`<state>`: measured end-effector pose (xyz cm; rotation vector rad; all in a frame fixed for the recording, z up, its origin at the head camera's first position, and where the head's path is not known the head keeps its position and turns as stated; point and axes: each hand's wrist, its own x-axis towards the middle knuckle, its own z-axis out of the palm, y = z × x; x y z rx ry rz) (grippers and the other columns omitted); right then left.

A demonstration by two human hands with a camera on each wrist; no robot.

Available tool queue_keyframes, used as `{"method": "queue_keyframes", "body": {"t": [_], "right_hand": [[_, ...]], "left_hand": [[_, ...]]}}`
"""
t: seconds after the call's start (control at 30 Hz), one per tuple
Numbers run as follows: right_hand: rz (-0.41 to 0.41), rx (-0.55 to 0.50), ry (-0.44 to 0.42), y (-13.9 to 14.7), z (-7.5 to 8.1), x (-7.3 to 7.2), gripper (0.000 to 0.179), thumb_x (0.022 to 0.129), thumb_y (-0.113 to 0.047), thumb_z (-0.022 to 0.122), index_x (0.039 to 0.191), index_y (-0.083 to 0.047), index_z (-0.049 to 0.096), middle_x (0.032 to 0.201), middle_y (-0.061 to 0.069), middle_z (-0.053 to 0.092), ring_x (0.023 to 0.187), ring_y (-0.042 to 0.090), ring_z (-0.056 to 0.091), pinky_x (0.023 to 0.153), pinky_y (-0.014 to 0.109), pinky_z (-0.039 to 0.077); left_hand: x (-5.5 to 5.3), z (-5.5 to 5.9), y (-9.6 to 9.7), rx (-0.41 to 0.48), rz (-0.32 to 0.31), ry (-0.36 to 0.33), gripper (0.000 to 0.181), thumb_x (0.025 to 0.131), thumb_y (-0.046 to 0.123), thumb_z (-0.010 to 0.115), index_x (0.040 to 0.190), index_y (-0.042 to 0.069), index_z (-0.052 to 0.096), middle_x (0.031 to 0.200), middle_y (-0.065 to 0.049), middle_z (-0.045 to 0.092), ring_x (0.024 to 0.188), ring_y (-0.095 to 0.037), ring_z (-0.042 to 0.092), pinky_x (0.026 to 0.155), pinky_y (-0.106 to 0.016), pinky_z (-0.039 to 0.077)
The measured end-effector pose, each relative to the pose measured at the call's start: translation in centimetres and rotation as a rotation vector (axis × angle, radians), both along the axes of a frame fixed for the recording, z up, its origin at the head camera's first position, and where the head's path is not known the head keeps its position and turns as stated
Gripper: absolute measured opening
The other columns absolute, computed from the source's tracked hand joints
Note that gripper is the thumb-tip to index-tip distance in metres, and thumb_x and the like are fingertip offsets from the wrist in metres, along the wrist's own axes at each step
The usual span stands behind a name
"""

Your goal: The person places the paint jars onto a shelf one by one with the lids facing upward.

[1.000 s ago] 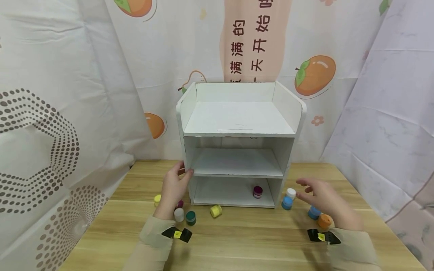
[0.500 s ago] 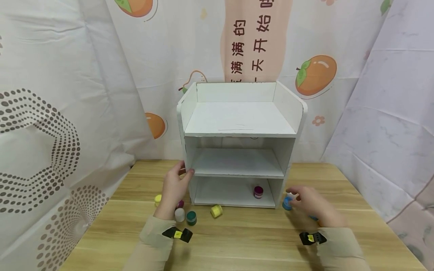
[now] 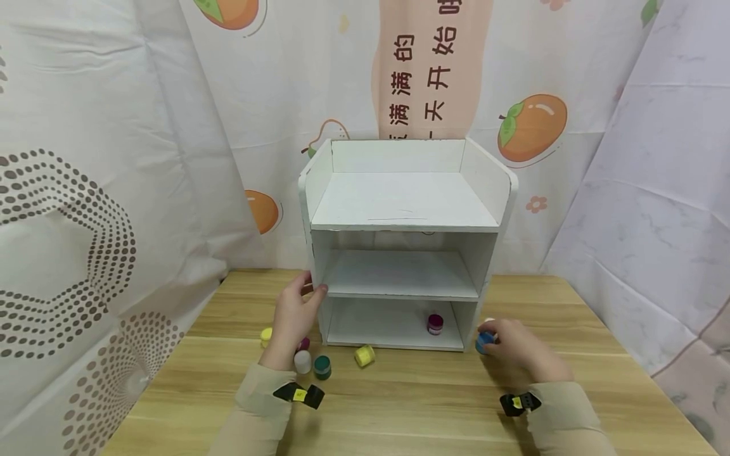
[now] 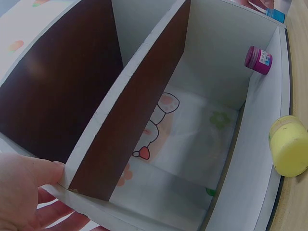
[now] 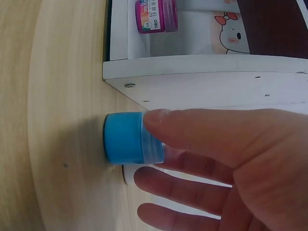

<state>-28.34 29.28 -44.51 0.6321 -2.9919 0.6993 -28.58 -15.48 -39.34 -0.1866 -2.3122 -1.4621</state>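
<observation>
My left hand (image 3: pixel 293 323) grips the left side panel of a white shelf (image 3: pixel 399 218), its thumb on the front edge by the middle board and its fingers along the outside. To the right of the shelf, my right hand (image 3: pixel 516 345) pinches a small blue paint jar (image 5: pixel 124 138) by its clear lid between thumb and index finger. The jar is upright on the table, close beside the shelf's right panel. Behind it a white jar (image 5: pixel 129 174) is mostly hidden by the fingers. A magenta paint jar (image 3: pixel 435 324) stands on the bottom board, toward the right.
A yellow jar (image 3: pixel 364 355) lies tipped in front of the shelf. Dark green (image 3: pixel 322 367) and white (image 3: pixel 303 362) jars stand left of it. Another magenta jar (image 3: pixel 303 344) and a yellow jar (image 3: pixel 266 336) are near my left forearm. Patterned curtains (image 3: pixel 285 76) hang behind the wooden table (image 3: pixel 410 405).
My right hand has moved left and down from above the jars to the blue jar, and its thumb and index finger have come together on the lid. The left hand stays on the shelf.
</observation>
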Motion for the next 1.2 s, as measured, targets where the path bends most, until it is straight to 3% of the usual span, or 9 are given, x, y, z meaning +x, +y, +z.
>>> {"method": "queue_keyframes", "body": {"t": [0.33, 0.53, 0.7, 0.93, 1.2], "right_hand": [[0.036, -0.002, -0.001, 1.1, 0.5, 0.3, 0.025, 0.083, 0.000, 0.077, 0.108, 0.003, 0.072, 0.091, 0.003, 0.070, 0.083, 0.020, 0.066, 0.074, 0.042, 0.058], [0.032, -0.020, -0.048, 1.4, 1.3, 0.8, 0.025, 0.079, 0.000, 0.079, 0.103, -0.001, 0.073, 0.086, 0.001, 0.067, 0.080, 0.018, 0.062, 0.072, 0.038, 0.054], [0.009, -0.013, -0.076, 1.3, 1.7, 1.1, 0.029, 0.081, 0.000, 0.079, 0.109, 0.002, 0.071, 0.091, 0.004, 0.068, 0.085, 0.024, 0.064, 0.076, 0.044, 0.055], [-0.021, 0.064, -0.033, 1.4, 2.9, 1.7, 0.037, 0.080, -0.004, 0.080, 0.115, 0.002, 0.070, 0.099, 0.013, 0.069, 0.092, 0.035, 0.066, 0.077, 0.051, 0.056], [0.005, 0.011, -0.080, 1.0, 2.7, 2.2, 0.035, 0.081, 0.002, 0.078, 0.115, -0.001, 0.072, 0.103, 0.009, 0.069, 0.099, 0.034, 0.064, 0.086, 0.054, 0.053]], "left_hand": [[0.0, 0.0, 0.0, -0.006, 0.001, -0.004, 0.039, 0.100, 0.023, 0.068, 0.134, 0.007, 0.062, 0.133, -0.014, 0.063, 0.120, -0.032, 0.063, 0.091, -0.046, 0.057], [0.0, 0.1, 0.0, -0.013, 0.000, 0.000, 0.039, 0.100, 0.025, 0.068, 0.135, 0.008, 0.062, 0.133, -0.013, 0.063, 0.120, -0.033, 0.062, 0.091, -0.046, 0.057], [0.0, 0.1, 0.0, -0.007, -0.001, -0.006, 0.039, 0.100, 0.025, 0.068, 0.135, 0.008, 0.061, 0.133, -0.013, 0.063, 0.121, -0.032, 0.062, 0.091, -0.046, 0.057], [0.0, 0.0, 0.0, -0.010, 0.002, -0.017, 0.040, 0.100, 0.025, 0.068, 0.136, 0.008, 0.061, 0.133, -0.013, 0.063, 0.121, -0.031, 0.062, 0.092, -0.046, 0.057], [0.0, 0.1, 0.0, -0.007, 0.000, -0.016, 0.040, 0.100, 0.024, 0.068, 0.136, 0.007, 0.061, 0.133, -0.014, 0.063, 0.121, -0.032, 0.062, 0.092, -0.045, 0.056]]}}
